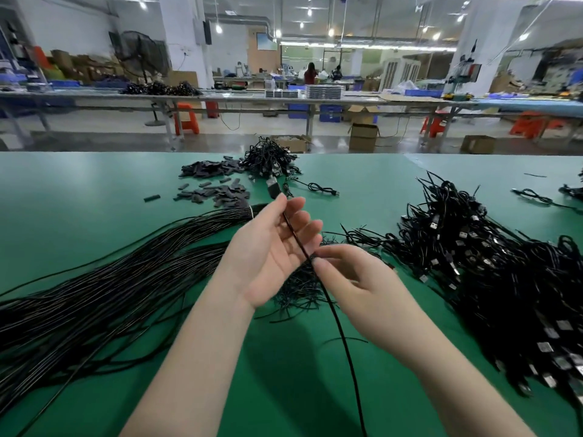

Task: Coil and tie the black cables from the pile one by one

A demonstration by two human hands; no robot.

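One black cable (342,339) runs from its plug (273,188), across my upturned left palm, down to the frame's bottom edge. My left hand (268,253) is raised over the green table (79,190) and pinches the cable just below the plug between thumb and forefinger, the other fingers nearly straight. My right hand (362,288) pinches the same cable a little lower, at my left hand's fingertips. A large pile of long uncoiled black cables (110,279) lies to the left. Beneath my hands is a heap of short black ties (299,294).
A big heap of black cables with USB plugs (489,263) fills the right side. A smaller heap of cables (271,162) and scattered flat black pieces (220,190) lie at the far edge. Other workbenches, boxes and people stand beyond the table.
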